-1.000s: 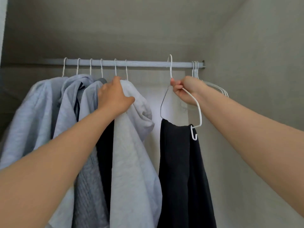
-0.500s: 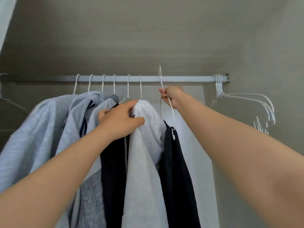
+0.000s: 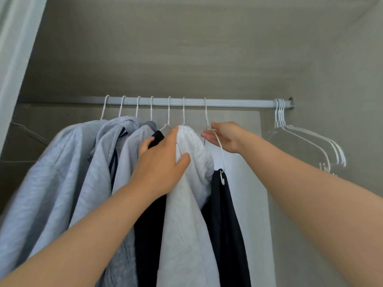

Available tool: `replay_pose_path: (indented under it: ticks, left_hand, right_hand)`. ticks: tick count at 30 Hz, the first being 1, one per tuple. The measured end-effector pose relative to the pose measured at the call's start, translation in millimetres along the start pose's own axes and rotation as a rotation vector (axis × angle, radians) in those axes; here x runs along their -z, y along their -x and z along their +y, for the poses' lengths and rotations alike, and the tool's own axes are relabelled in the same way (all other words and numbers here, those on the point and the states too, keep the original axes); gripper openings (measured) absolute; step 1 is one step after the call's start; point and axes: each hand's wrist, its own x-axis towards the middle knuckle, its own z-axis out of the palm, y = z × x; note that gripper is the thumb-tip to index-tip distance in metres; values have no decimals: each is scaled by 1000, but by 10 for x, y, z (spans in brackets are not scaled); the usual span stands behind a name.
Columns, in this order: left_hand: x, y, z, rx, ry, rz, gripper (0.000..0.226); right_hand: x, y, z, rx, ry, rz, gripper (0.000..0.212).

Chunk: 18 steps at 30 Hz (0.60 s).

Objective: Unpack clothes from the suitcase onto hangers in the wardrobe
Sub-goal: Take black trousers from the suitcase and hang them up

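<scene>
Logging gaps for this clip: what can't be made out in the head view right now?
All in the head view:
Right hand grip on the white hanger: blurred, pinch or release unclear.
Left hand fingertips: tucked among the hung clothes.
Clothes' hems: cut by the bottom edge.
Spare hangers: blurred, uncountable.
Suitcase: outside the frame.
</scene>
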Motion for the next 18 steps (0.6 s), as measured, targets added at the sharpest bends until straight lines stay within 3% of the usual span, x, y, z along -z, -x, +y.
replay_pose_path:
  ticks: [3, 8, 11, 18]
  left_hand:
    - [-43, 73, 30, -6, 84, 65, 65]
    - [-58, 353, 138, 78, 430, -32, 81]
    - [18, 606, 251, 137, 365, -86, 81]
    - [206, 1752, 888, 211, 207, -253, 58]
  right_hand:
    - [112, 271, 37, -3, 210, 8, 21]
    - [344, 809, 125, 26, 390, 74, 22]
    - [500, 1267, 195, 34, 464, 110, 22]
    - [935, 2724, 775, 106, 630, 145, 18]
